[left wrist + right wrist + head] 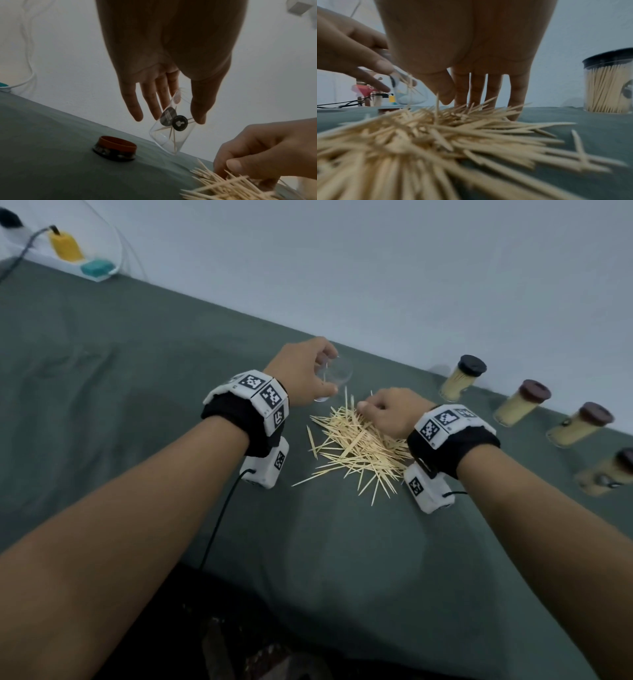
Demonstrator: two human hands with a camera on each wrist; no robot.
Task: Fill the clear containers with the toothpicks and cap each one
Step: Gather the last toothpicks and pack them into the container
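Toothpicks [359,445] lie heaped near the table's [137,392] far edge: light, stiff, sharp-tipped, best pinched mid-length in small bundles. The right hand [394,414] digs its fingers into the heap, gathering some. The left hand [303,374] grasps a tilted, nearly empty clear container [171,135].
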